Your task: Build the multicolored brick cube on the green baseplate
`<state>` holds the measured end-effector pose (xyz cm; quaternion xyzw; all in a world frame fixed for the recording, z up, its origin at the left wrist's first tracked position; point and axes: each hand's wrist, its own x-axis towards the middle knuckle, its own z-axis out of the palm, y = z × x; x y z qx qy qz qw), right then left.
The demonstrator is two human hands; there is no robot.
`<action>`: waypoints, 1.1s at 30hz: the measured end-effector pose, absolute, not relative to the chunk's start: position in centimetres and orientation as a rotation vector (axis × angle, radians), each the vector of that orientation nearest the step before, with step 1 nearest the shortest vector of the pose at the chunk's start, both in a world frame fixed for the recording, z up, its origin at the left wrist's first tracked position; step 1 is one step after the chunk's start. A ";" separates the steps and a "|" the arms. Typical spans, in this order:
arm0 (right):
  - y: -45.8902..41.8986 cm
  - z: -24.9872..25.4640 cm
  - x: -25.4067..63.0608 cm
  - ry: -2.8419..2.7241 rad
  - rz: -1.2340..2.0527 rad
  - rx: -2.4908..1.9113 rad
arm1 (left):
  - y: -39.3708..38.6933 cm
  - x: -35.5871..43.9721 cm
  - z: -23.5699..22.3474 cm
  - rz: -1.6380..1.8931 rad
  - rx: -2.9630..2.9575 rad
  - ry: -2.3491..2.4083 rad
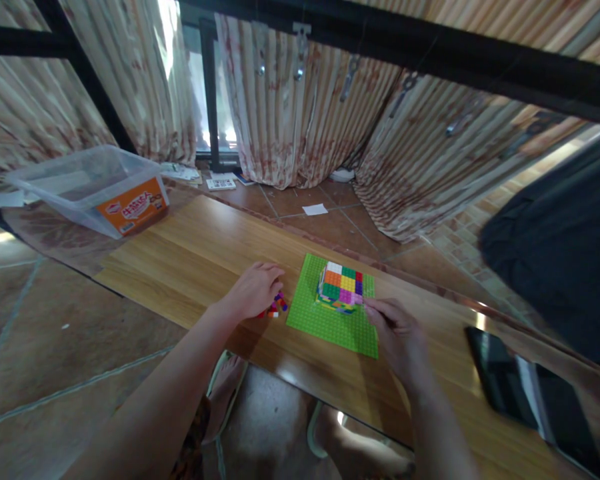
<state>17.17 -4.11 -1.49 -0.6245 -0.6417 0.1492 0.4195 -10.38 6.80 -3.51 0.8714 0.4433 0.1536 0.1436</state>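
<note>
A block of many-coloured toy bricks (341, 283) stands on a green baseplate (300, 323), its top a patchwork of white, orange, green, yellow, red and magenta. At its near right corner, the thumb and fingers of my right hand (397, 330) pinch a small pink brick (357, 299), which touches the block's top. To the left of the baseplate, my left hand (255, 288) rests over a small heap of loose bricks (279, 303), red, purple, orange and white. Its fingers are loosely bent and apart, and they partly hide the heap.
The wooden board (195, 247) bears the baseplate. A clear plastic tub (87, 183) with an orange label stands at the far left. Dark flat devices (500, 377) lie at the right. Curtains (300, 113) hang behind, beyond a dark overhead bar (380, 40).
</note>
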 end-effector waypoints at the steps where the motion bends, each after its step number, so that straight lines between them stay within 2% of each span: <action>1: -4.0 -1.6 17.0 -1.655 0.323 -1.570 | 6.8 -10.4 -3.5 0.438 2.514 1.280; 5: -3.7 -2.0 16.4 -1.758 0.151 -1.561 | 6.8 -10.4 -3.5 0.432 2.511 1.282; 12: -3.7 -2.2 16.2 -1.721 0.033 -1.596 | 6.9 -10.4 -3.6 0.435 2.503 1.272; 33: -3.6 -2.5 15.9 -1.700 0.035 -1.583 | 6.6 -10.4 -3.4 0.415 2.500 1.293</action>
